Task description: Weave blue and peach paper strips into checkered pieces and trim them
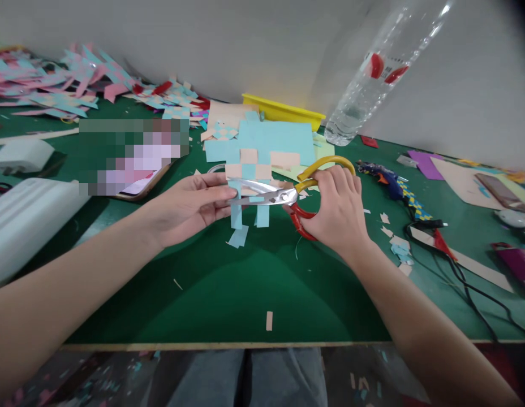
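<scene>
My left hand pinches the left side of a small woven paper piece made of light blue and peach strips. Strips stick out from the piece above and below. In my right hand is a pair of scissors with one yellow and one red handle. Their blades are parted and point left, lying across the lower strips of the woven piece near my left fingertips. A small blue paper scrap is just below the strips.
Blue sheets and a yellow tray lie behind. A tilted water bottle is at back right, a glue gun with cable at right. At left are a phone, a white charger and piled pink-blue strips.
</scene>
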A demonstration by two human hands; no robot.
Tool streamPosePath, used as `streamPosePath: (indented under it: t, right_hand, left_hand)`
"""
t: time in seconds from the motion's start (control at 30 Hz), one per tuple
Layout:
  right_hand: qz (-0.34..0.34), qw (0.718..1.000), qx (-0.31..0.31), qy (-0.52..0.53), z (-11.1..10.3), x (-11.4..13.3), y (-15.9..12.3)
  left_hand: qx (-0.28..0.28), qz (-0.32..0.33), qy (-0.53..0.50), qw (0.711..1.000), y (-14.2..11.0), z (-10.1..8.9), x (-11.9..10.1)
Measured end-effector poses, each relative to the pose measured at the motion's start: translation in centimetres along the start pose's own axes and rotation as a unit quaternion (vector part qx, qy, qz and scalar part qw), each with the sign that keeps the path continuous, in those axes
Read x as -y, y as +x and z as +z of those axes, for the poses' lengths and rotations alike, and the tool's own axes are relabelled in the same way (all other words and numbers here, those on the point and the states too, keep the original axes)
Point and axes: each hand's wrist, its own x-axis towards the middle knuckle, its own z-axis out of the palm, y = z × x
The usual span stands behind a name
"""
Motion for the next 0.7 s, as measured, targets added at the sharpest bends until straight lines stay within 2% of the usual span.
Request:
streamPosePath:
  t: [0.2,0.37,0.7]
  right_hand:
    - [0.005,1.000,-0.004,-0.005,-0.07,-0.09,-0.09]
    - [0.010,1.000,0.000,0.003,-0.14,-0.10,-0.16]
    - [0.002,0.999,-0.027,-0.024,-0.17,-0.07,-0.09]
  left_hand:
    - [-0.013,-0.015,-0.020,1.000,-0.07,0.07,-0.17]
    - [0.000,-0.017,-0.021,1.000,-0.06,0.13,-0.16]
    - [-0.017,-0.026,-0.001,1.000,-0.07,0.02,-0.17]
